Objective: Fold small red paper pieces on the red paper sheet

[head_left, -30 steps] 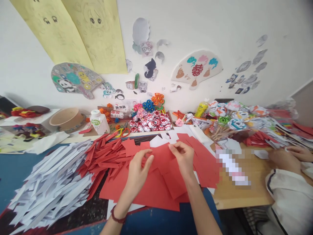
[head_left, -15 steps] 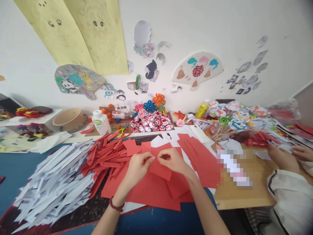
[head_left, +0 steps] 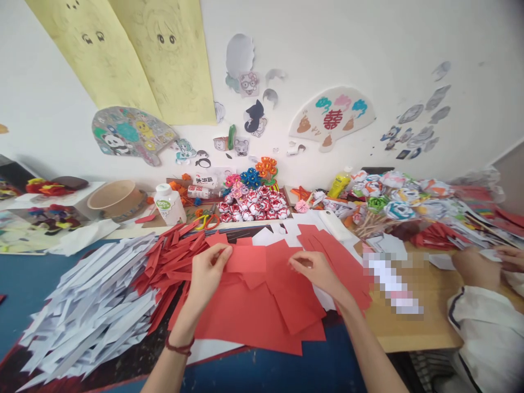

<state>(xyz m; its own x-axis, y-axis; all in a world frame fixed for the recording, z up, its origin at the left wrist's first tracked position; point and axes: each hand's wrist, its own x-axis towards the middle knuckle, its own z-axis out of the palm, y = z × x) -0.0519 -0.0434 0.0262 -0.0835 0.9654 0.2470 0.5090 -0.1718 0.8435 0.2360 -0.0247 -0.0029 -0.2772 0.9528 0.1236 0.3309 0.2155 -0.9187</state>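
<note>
My left hand (head_left: 210, 267) pinches the left end of a small red paper rectangle (head_left: 248, 259) between thumb and fingers. The rectangle is held above larger red sheets (head_left: 245, 319) spread across the table. To the right of it, and apart from it, is my right hand (head_left: 313, 268). Its fingers are curled with thumb and fingertips close together, and no thing shows between them. Folded red paper strips (head_left: 174, 256) lie heaped beside my left hand. Further left is a large pile of folded white paper strips (head_left: 94, 311).
Red-and-white paper flowers (head_left: 260, 204) fill a box at the back, near a white bottle (head_left: 170, 204) and scissors (head_left: 208, 220). More paper flowers (head_left: 399, 196) lie at the right. Another person's hands (head_left: 477, 267) hold white paper above a wooden board (head_left: 409, 333).
My hands have moved apart, the left leftward and the right rightward. The small red rectangle now shows flat in my left hand.
</note>
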